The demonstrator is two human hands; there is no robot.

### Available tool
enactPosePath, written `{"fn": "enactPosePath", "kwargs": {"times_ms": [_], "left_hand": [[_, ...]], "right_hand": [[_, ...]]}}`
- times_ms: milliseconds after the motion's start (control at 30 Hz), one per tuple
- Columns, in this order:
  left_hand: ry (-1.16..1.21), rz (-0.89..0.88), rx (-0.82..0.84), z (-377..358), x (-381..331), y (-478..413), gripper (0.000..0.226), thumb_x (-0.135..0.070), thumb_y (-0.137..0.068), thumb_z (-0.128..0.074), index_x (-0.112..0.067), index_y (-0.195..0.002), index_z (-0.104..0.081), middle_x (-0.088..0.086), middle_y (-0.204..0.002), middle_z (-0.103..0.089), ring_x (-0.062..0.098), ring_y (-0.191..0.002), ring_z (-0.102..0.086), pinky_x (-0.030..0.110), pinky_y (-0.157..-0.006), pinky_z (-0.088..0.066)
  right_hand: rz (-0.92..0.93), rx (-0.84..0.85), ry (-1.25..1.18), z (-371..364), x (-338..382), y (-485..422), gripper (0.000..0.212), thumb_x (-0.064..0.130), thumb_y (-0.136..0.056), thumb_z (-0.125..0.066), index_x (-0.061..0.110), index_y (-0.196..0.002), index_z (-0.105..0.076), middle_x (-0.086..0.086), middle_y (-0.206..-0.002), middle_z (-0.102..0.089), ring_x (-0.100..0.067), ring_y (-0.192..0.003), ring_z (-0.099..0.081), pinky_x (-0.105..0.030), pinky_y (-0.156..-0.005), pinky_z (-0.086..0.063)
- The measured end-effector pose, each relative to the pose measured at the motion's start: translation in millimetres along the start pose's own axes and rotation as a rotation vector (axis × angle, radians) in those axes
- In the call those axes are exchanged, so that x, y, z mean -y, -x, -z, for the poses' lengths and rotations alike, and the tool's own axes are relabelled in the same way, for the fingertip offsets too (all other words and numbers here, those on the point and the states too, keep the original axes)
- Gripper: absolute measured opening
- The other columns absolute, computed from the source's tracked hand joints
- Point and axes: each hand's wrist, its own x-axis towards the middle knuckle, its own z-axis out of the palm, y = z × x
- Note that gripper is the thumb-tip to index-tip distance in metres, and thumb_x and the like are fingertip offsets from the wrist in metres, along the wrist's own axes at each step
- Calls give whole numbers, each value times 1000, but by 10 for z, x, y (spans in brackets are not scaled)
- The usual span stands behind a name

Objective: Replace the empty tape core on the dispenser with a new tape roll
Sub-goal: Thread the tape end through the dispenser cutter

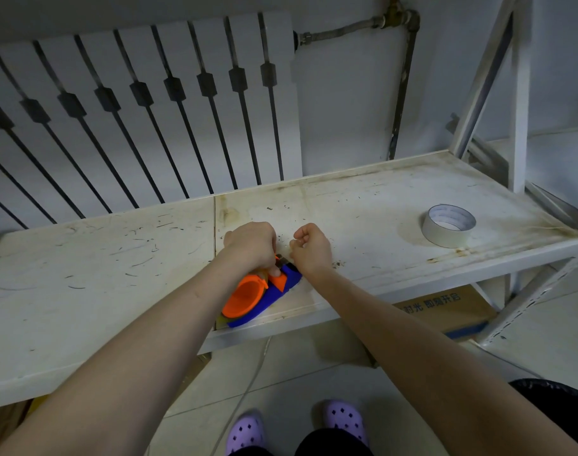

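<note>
A blue and orange tape dispenser (264, 299) lies on the white shelf (380, 205) near its front edge. Its orange hub (243, 296) faces up toward me. My left hand (251, 246) presses down on the dispenser's far end, fingers curled around it. My right hand (310, 246) is closed in a fist just right of the dispenser's tip, fingertips pinched together; what they hold is too small to tell. A new roll of pale tape (448, 225) lies flat on the shelf far to the right, apart from both hands.
A second white board (83, 291) adjoins the shelf on the left. A radiator (133, 110) and pipe (401, 93) stand behind. The rack's upright post (518, 110) rises at right. A cardboard box (445, 311) sits under the shelf. My feet in purple clogs (248, 432) are below.
</note>
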Motion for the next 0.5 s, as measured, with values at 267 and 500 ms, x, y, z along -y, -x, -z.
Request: {"fn": "enactPosePath", "kwargs": {"times_ms": [267,500], "left_hand": [[-23,-13,15,-15,-7,-36,50,-35,-57,-86,-20,-99,-65,2,-99,-66,25,-95,-60,40,-86,-52],[-75,-44,8,-26,-9,16,58,-46,-56,-84,-19,-102,-61,1,-98,-64,24,-95,-60,37,-80,-48]], "right_hand": [[6,21,-7,4,-16,-16,14,3,-86,-50,17,-86,-49,9,-73,-49,-27,-82,-62,-40,-76,-53],[51,-15,-15,101,-9,32,15,-1,-87,-45,13,-89,-51,5,-75,-49,-16,-73,-51,-30,-65,-47]]}}
